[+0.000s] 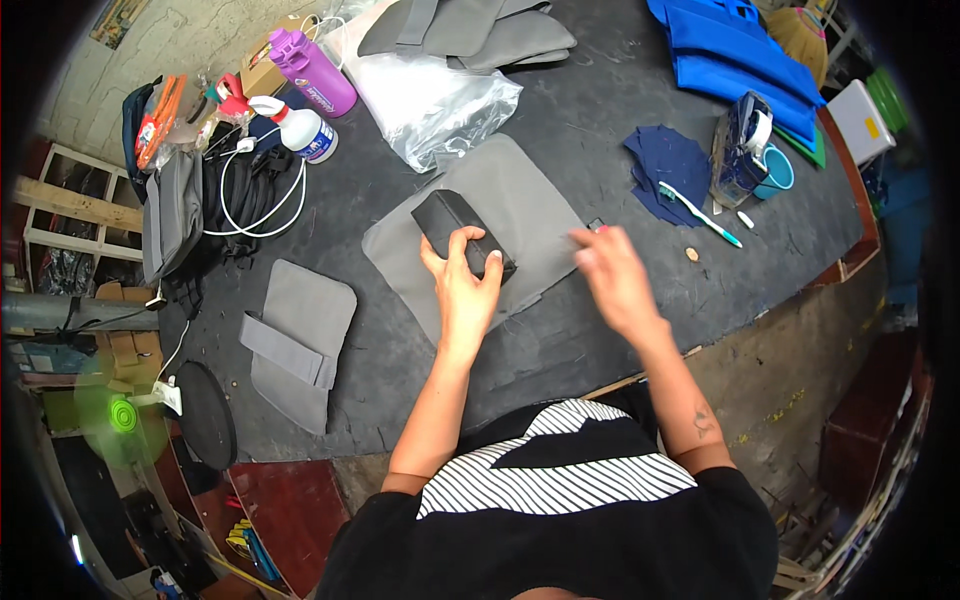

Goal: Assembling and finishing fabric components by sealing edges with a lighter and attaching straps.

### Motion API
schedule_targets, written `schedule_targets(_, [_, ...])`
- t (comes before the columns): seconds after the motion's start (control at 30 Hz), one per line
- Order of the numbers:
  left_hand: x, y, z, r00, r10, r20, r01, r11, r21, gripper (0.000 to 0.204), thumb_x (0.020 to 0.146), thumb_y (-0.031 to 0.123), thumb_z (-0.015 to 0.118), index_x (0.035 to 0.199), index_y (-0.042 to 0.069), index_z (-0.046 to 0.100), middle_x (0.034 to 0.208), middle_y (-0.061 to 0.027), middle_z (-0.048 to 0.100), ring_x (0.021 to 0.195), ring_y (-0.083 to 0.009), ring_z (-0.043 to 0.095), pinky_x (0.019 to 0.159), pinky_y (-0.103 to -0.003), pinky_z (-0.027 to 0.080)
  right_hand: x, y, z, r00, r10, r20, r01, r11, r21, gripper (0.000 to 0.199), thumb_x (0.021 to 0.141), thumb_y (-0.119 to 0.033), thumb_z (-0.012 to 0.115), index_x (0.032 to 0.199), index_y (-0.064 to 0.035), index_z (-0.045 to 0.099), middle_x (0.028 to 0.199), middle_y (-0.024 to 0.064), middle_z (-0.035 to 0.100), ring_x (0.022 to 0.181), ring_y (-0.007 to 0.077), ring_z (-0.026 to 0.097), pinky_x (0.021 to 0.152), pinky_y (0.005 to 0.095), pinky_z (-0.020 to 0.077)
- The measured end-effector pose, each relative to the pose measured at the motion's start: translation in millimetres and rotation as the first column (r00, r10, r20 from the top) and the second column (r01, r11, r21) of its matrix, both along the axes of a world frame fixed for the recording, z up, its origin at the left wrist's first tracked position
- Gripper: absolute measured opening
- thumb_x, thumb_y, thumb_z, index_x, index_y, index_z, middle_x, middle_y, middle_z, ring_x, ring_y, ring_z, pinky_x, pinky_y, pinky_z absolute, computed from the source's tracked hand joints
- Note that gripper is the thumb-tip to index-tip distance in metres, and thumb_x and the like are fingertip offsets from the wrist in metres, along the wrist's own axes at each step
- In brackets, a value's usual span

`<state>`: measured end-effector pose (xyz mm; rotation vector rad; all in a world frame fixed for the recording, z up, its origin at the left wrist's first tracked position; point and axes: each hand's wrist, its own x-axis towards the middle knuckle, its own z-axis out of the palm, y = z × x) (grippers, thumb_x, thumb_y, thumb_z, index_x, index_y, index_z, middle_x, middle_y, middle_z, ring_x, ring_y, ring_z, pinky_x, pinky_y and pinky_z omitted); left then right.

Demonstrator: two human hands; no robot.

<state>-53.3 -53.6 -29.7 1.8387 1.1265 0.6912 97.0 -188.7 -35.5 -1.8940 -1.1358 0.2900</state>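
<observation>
On the dark worktable lies a grey fabric panel with rounded corners, turned at an angle. A black rectangular block rests on it. The fingers of my left hand are curled over the block's near end and grip its sides. My right hand hovers by the panel's right corner, smeared by motion, and whether its fingers hold anything is unclear. A small dark piece shows beside its fingertips, too small to name. To the left lies another grey panel with a strap across it.
Grey pieces lie on clear plastic at the back. A purple bottle, a spray bottle and cables stand back left. At right are dark blue cloth, a toothbrush, a teal cup and blue fabric.
</observation>
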Motion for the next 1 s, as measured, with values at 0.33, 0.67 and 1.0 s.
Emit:
schedule_targets(0.33, [-9.8,8.1,-18.5,0.991,0.018,0.131,-0.014,0.999,-0.030,0.030,0.079,0.006,0.062,0.108,0.010,0.056,0.124,-0.0194,0.039,0.124,-0.0303,0.034,0.095,-0.035,0.040,-18.4,54.4,-32.1,0.833,0.010,0.553,-0.057,0.996,0.069,0.017,0.068,-0.020,0.074,0.073,-0.0120,0.060,0.074,0.0032,0.048,0.074,0.0221,0.048,0.066,0.0364,0.0362])
schedule_targets(0.67, [-13.2,10.3,-28.3,0.987,-0.015,0.159,0.013,1.000,0.011,0.031,0.076,0.006,0.065,0.107,0.011,0.058,0.122,-0.0151,0.038,0.116,-0.0262,0.042,0.095,-0.034,0.041,-4.0,62.9,-28.4,0.810,0.127,0.572,-0.151,0.989,-0.006,0.022,0.061,-0.026,0.077,0.066,-0.0123,0.061,0.069,-0.0001,0.051,0.074,0.0216,0.048,0.068,0.0362,0.0367])
schedule_targets(1.0, [-14.8,13.0,-32.0,0.987,-0.047,0.153,0.044,0.999,0.026,0.032,0.076,0.004,0.065,0.106,0.011,0.059,0.118,-0.0126,0.039,0.112,-0.0245,0.045,0.095,-0.034,0.040,3.8,56.9,-22.9,0.974,0.127,0.187,-0.126,0.992,-0.019,0.024,0.071,-0.026,0.076,0.069,-0.0074,0.060,0.066,0.0022,0.054,0.067,0.0177,0.053,0.062,0.0318,0.0385])
